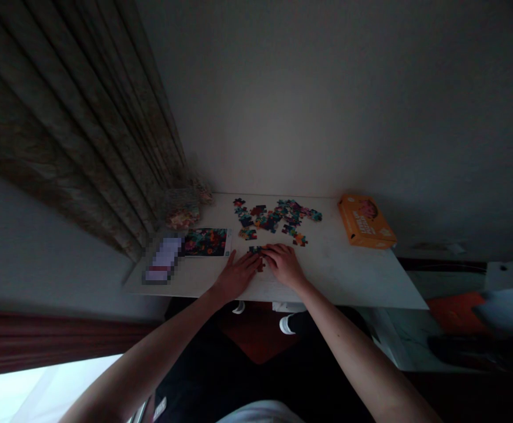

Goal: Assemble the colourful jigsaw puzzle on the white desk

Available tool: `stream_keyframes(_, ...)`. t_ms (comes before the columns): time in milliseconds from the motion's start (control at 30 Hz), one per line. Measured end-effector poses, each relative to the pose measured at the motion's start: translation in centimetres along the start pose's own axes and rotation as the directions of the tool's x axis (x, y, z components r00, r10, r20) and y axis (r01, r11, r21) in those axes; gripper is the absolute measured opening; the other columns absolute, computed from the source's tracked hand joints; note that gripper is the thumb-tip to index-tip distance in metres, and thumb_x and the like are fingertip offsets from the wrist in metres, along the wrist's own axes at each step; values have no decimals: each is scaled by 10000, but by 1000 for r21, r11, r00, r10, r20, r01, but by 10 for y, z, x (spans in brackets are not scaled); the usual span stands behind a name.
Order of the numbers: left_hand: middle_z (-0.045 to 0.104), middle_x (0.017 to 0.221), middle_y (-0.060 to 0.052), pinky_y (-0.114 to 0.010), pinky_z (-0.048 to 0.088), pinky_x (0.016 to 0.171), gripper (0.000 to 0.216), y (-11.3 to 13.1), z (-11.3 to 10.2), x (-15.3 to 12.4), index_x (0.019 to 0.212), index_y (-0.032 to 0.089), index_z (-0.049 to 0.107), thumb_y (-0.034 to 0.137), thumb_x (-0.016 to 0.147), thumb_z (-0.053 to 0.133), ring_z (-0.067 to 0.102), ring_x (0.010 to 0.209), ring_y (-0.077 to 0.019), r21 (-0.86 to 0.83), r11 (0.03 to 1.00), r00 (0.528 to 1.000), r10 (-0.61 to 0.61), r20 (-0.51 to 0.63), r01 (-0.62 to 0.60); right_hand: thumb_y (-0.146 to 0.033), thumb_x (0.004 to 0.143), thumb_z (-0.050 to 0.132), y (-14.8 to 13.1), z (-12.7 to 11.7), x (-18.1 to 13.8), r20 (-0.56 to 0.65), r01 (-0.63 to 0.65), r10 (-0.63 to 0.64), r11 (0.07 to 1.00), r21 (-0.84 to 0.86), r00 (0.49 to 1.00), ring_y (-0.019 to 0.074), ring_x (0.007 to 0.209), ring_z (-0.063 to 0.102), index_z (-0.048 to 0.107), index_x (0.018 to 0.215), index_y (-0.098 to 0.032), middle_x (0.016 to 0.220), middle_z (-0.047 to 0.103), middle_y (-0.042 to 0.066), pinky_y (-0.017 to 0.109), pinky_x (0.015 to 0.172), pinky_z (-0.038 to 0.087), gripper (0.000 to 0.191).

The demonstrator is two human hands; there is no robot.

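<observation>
My left hand (235, 276) rests near the front of the white table, its thumb apart and its fingertips on a small group of joined jigsaw pieces (255, 249). From the other side, my right hand (284, 264) bends its fingers onto the same group. A reddish piece (261, 267) shows between the two hands; the fingers hide the rest. Beyond them lies a loose spread of dark, colourful jigsaw pieces (267, 221), some of them joined. A printed picture sheet (207, 242) with a floral pattern lies to the left.
An orange box (365, 220) stands at the table's right end. At the left are a blurred-out phone-like object (164, 258) and a clear bag of pieces (182, 214) beside the curtain (119, 117). The white table (339, 276) meets the wall at its back.
</observation>
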State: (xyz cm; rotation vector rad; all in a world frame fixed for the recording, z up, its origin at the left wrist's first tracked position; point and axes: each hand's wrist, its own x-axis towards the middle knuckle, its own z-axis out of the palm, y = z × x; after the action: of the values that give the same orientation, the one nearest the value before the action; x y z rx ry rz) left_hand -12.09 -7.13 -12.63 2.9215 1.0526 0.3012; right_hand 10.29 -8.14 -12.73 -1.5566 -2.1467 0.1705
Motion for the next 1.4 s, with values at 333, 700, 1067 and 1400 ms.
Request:
stream_keyframes(333, 581, 1540, -72, -584, 276, 1241, 452, -16, -4, 4, 1527, 305, 516, 276, 1101, 368, 505, 1452, -251, -35, 998, 998, 59, -8, -59, -210, 1027, 556, 2, 0, 0, 5, 1, -1, 1000, -4, 1000, 268, 1244, 594, 730, 1282, -314, 1388, 689, 66, 457, 1038, 439, 326)
stream_keyframes(700, 611, 1509, -56, -588, 219, 1267, 419, -13, -6, 1, 1468, 278, 573, 254, 1097, 379, 514, 1439, -241, -217, 976, 999, 13, -34, -20, -257, 999, 602, 34, 3, 86, -14, -93, 93, 995, -29, 996, 284, 1232, 622, 724, 1267, -240, 1298, 716, 107, 443, 1052, 486, 295)
stream_keyframes(1067, 628, 1487, -63, -534, 281, 1267, 435, -12, -4, 2, 1479, 252, 559, 222, 1059, 451, 545, 1415, -226, -285, 958, 997, 8, -83, -31, -323, 966, 628, 44, 25, 184, 128, -305, 319, 945, -116, 939, 380, 1331, 563, 617, 1423, -208, 1405, 653, 181, 546, 1115, 415, 471)
stream_keyframes(1400, 603, 1516, -53, -545, 306, 1252, 451, -12, -5, 2, 1504, 267, 529, 221, 1063, 440, 541, 1418, -232, -303, 952, 997, 13, -77, -35, -163, 752, 799, 64, 26, 214, 207, -385, 354, 912, 138, 912, 349, 1116, 698, 781, 1037, -211, 1028, 788, 151, 419, 961, 514, 290)
